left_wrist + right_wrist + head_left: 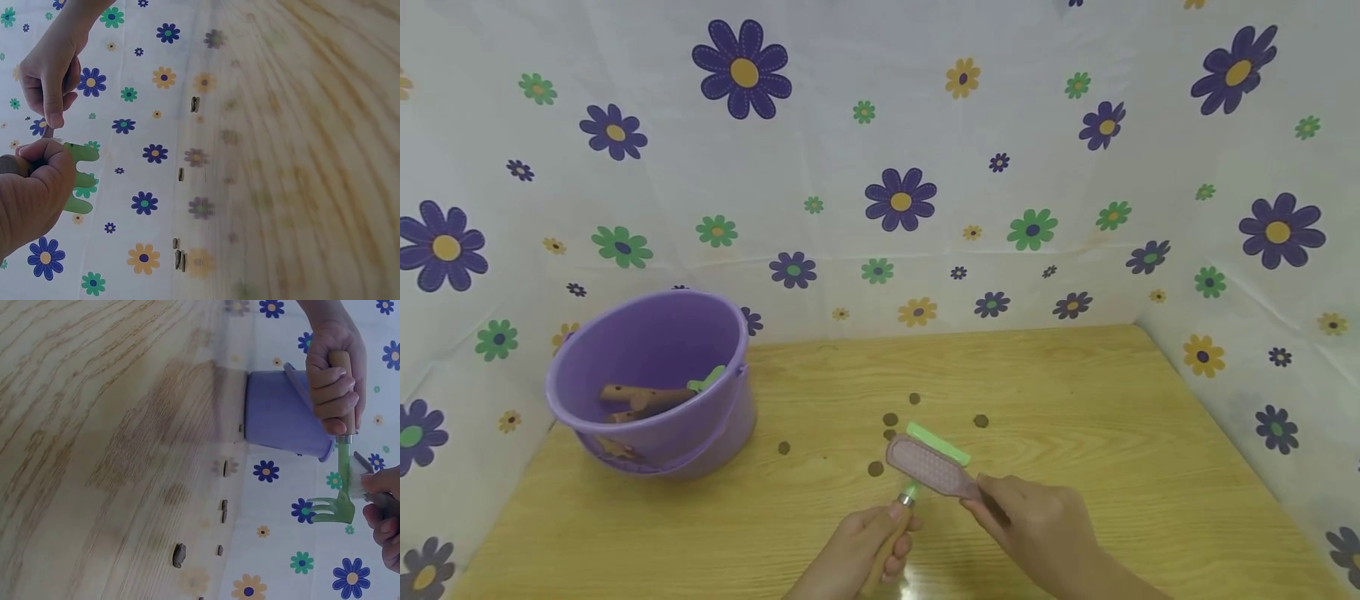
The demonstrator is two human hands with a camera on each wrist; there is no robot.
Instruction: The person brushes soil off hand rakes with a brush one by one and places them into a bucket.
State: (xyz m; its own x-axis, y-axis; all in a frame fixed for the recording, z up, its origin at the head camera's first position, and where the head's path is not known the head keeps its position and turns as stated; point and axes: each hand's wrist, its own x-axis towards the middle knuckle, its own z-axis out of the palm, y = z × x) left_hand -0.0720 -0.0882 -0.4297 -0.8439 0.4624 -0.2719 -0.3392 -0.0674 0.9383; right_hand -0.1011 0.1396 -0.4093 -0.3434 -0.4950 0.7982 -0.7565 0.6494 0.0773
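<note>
My left hand (pixel 868 542) grips the wooden handle of a small green hand rake (pixel 938 444), its tined head held above the table. In my right hand (pixel 1048 525) is a brush (pixel 928 467) with a flat, pinkish-brown back, pinched at its handle. The brush head covers part of the rake in the head view. From the right wrist view, pale bristles (pixel 357 481) lie against the green rake head (pixel 337 509), whose tines point away from the brush. The left wrist view shows the green tines (pixel 81 181) beyond my left hand; the brush is mostly hidden there.
A purple bucket (pixel 737 425) stands at the left of the wooden table (pixel 1075 392). Inside it lie wooden-handled tools (pixel 655 398) and a green piece (pixel 707 379). Several small dark lumps (pixel 876 469) are scattered over the middle. A flower-printed cloth (pixel 820 150) surrounds the back and sides.
</note>
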